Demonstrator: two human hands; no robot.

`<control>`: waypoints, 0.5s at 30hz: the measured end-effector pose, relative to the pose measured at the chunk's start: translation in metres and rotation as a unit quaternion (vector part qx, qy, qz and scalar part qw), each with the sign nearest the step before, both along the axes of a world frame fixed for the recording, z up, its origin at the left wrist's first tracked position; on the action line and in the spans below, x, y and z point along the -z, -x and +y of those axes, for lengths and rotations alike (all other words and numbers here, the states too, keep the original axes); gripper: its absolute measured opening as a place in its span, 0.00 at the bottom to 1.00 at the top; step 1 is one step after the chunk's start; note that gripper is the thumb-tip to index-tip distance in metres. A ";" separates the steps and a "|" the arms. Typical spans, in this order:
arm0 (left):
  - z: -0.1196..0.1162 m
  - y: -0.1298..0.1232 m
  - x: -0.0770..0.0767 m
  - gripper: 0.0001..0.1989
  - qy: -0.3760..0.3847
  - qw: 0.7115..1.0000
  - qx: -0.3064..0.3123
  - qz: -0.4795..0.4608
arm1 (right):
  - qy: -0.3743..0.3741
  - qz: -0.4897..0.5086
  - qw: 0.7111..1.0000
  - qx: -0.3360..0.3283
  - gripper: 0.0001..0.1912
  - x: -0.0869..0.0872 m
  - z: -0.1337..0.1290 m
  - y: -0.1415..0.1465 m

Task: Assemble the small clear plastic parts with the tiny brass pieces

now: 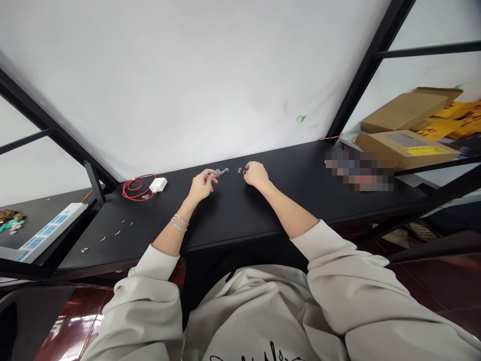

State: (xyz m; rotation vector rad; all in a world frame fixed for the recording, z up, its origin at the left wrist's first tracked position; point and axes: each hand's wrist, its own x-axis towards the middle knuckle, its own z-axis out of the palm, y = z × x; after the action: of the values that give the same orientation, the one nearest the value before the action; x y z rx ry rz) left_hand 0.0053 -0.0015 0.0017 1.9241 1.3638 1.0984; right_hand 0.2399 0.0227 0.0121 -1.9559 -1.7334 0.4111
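Small clear pieces lie in a cluster near the back of the black table. At the left end of this cluster, my left hand has its thumb and fingers pinched on a clear piece. To the right, a separate small clear piece rests on the table beside my right hand. My right hand is curled with its fingertips together around a tiny brownish object, too small to name. The two hands are apart.
A white charger with a coiled red cable lies to the left. Several tiny pieces are scattered front left. Cardboard boxes stand at the right, beyond a pixelated patch.
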 end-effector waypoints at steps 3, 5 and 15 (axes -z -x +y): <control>-0.002 0.000 -0.001 0.14 -0.012 1.000 -0.007 0.024 | -0.004 0.001 1.000 -0.003 0.15 0.002 0.001 0.000; -0.002 0.000 -0.003 0.15 -0.023 0.999 -0.019 0.039 | -0.002 0.004 1.000 -0.004 0.16 0.003 0.002 0.000; -0.005 -0.003 -0.009 0.21 -0.031 0.995 -0.075 0.065 | 0.006 0.013 1.000 -0.011 0.20 0.002 0.001 0.000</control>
State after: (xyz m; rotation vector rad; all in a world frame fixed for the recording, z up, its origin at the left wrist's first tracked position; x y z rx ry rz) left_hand 0.0083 -0.0070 0.0111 1.9936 1.5848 1.1142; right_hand 0.2396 0.0233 0.0103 -1.9335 -1.7406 0.4534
